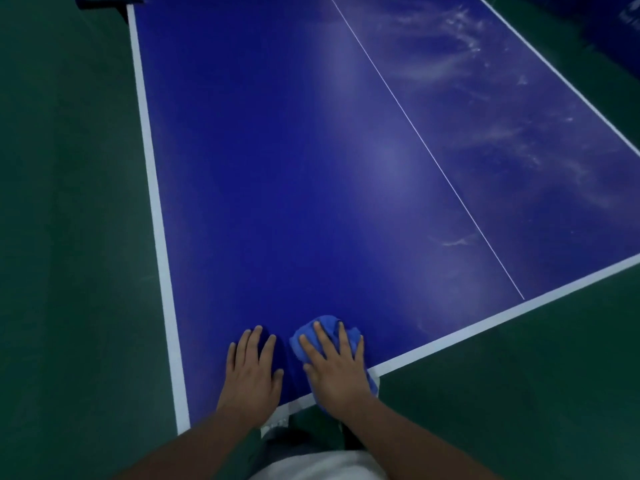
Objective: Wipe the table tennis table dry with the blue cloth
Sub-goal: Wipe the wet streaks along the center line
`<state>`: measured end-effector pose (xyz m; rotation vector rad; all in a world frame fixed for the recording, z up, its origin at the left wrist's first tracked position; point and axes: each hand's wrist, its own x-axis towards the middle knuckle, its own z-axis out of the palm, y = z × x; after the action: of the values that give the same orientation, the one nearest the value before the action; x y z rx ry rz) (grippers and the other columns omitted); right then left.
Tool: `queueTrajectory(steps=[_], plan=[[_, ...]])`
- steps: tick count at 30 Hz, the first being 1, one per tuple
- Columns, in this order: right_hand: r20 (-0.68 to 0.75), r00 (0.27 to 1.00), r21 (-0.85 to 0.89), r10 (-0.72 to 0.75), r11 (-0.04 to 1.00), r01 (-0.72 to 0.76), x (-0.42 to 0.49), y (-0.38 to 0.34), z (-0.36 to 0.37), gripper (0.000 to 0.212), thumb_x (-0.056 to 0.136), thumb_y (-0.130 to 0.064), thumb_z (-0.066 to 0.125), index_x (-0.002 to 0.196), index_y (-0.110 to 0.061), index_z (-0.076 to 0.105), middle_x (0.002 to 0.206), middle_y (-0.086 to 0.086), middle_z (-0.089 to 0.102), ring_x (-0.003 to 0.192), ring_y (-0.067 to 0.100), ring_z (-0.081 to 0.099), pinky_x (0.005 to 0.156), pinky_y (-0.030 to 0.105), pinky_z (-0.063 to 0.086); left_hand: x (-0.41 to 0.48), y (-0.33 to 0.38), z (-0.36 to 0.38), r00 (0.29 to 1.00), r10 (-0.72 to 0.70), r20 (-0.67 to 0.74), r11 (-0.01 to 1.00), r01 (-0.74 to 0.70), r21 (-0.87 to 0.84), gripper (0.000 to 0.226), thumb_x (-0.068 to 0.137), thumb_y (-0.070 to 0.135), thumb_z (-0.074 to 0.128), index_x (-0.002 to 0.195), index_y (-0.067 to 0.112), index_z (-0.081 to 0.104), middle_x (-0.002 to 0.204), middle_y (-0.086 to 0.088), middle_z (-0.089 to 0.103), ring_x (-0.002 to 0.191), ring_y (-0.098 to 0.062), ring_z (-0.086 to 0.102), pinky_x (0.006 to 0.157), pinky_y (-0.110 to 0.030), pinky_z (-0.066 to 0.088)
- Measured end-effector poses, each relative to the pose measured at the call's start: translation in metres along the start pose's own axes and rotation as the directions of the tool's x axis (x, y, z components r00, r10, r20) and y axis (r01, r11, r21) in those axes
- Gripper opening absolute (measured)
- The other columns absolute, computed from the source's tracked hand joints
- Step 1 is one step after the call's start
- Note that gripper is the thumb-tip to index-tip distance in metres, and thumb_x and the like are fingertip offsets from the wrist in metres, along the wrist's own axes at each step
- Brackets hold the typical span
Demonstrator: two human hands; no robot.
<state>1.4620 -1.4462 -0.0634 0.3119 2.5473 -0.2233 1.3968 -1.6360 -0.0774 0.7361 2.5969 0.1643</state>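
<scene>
The blue table tennis table (277,168) with white edge lines fills most of the view. My right hand (337,370) presses flat, fingers spread, on a bunched blue cloth (323,325) at the table's near edge. My left hand (251,372) lies flat on the bare table surface just left of the cloth, fingers apart, holding nothing. White wet streaks (485,81) cover the right half beyond the thin white centre line (426,147). A small streak (453,241) lies left of that line. The left half looks smooth and glossy.
Green floor (69,237) surrounds the table on the left and on the near right. A dark net post (104,1) shows at the table's far left corner. A dark blue object (620,26) stands at the far right.
</scene>
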Motion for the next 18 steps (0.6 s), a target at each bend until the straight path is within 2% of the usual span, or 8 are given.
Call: queueTrajectory(steps=[2, 4, 7, 9, 12, 14, 16, 18], plan=[[-0.052, 0.992, -0.031, -0.114, 0.993, 0.112, 0.0, 0.019, -0.003, 0.053, 0.094, -0.048, 0.035, 0.146, -0.042, 0.042, 0.156, -0.004, 0.041, 0.14, 0.037, 0.034, 0.113, 0.069, 0.02, 0.009, 0.016, 0.001, 1.0, -0.022, -0.006, 1.0, 0.022, 0.0, 0.062, 0.09, 0.045, 0.034, 0.139, 0.014, 0.055, 0.15, -0.014, 0.042, 0.14, -0.032, 0.032, 0.111, -0.056, 0.034], [-0.118, 0.98, -0.106, -0.159, 0.983, 0.147, 0.008, 0.059, -0.008, 0.058, 0.089, -0.041, 0.044, 0.146, -0.043, 0.039, 0.157, -0.004, 0.038, 0.139, 0.039, 0.041, 0.106, 0.069, 0.03, 0.013, 0.029, 0.0, 0.998, -0.06, -0.033, 0.998, 0.06, -0.004, 0.062, 0.09, 0.045, 0.033, 0.139, 0.013, 0.053, 0.151, -0.014, 0.041, 0.14, -0.033, 0.03, 0.11, -0.057, 0.035], [-0.182, 0.982, 0.048, 0.059, 0.998, -0.051, 0.028, 0.155, -0.026, 0.076, 0.073, -0.032, 0.071, 0.142, -0.038, 0.04, 0.152, 0.002, 0.047, 0.13, 0.046, 0.052, 0.093, 0.074, 0.039, 0.013, 0.054, -0.001, 0.988, -0.141, -0.057, 0.99, 0.141, -0.009, 0.063, 0.091, 0.046, 0.032, 0.14, 0.012, 0.051, 0.151, -0.016, 0.04, 0.14, -0.033, 0.028, 0.11, -0.056, 0.032], [-0.214, 0.956, 0.103, 0.201, 0.978, -0.182, 0.038, 0.219, -0.044, 0.068, 0.083, -0.02, 0.067, 0.144, -0.035, 0.042, 0.151, 0.005, 0.049, 0.132, 0.048, 0.047, 0.094, 0.078, 0.037, 0.012, 0.068, 0.0, 0.987, -0.154, -0.036, 0.988, 0.154, 0.014, 0.065, 0.091, 0.048, 0.032, 0.141, 0.012, 0.051, 0.152, -0.016, 0.039, 0.14, -0.034, 0.03, 0.112, -0.056, 0.032], [-0.215, 0.937, 0.168, 0.274, 0.956, -0.241, 0.044, 0.267, -0.064, 0.054, 0.1, -0.018, 0.048, 0.15, -0.035, 0.043, 0.163, 0.0, 0.03, 0.149, 0.042, 0.02, 0.113, 0.074, 0.017, 0.023, 0.101, -0.006, 0.988, -0.154, -0.001, 0.988, 0.154, 0.01, 0.065, 0.093, 0.047, 0.036, 0.148, 0.013, 0.046, 0.159, -0.015, 0.031, 0.145, -0.033, 0.027, 0.118, -0.052, 0.021], [-0.304, 0.909, 0.19, 0.284, 0.953, -0.235, 0.043, 0.244, -0.062, 0.051, 0.093, -0.024, 0.04, 0.14, -0.03, 0.058, 0.156, 0.002, 0.043, 0.143, 0.044, 0.033, 0.109, 0.074, 0.019, 0.035, 0.123, -0.01, 0.984, -0.175, -0.005, 0.984, 0.175, -0.038, 0.066, 0.094, 0.046, 0.036, 0.151, 0.014, 0.04, 0.162, -0.015, 0.025, 0.148, -0.032, 0.02, 0.12, -0.049, 0.013], [-0.285, 0.947, 0.163, 0.15, 0.981, -0.106, 0.032, 0.202, -0.05, 0.052, 0.088, -0.038, 0.037, 0.131, -0.029, 0.066, 0.147, 0.002, 0.054, 0.135, 0.043, 0.046, 0.109, 0.072, 0.019, 0.049, 0.145, -0.013, 0.983, -0.178, -0.039, 0.982, 0.175, -0.07, 0.063, 0.093, 0.043, 0.04, 0.147, 0.011, 0.045, 0.157, -0.018, 0.033, 0.144, -0.032, 0.022, 0.117, -0.054, 0.026], [-0.303, 0.949, 0.071, -0.084, 0.991, 0.11, 0.018, 0.164, -0.031, 0.049, 0.093, -0.047, 0.037, 0.134, -0.034, 0.062, 0.15, 0.0, 0.051, 0.136, 0.041, 0.046, 0.112, 0.069, 0.01, 0.062, 0.16, -0.013, 0.986, -0.161, -0.044, 0.984, 0.157, -0.085, 0.059, 0.092, 0.041, 0.042, 0.142, 0.01, 0.05, 0.151, -0.019, 0.041, 0.138, -0.031, 0.027, 0.11, -0.057, 0.037]])
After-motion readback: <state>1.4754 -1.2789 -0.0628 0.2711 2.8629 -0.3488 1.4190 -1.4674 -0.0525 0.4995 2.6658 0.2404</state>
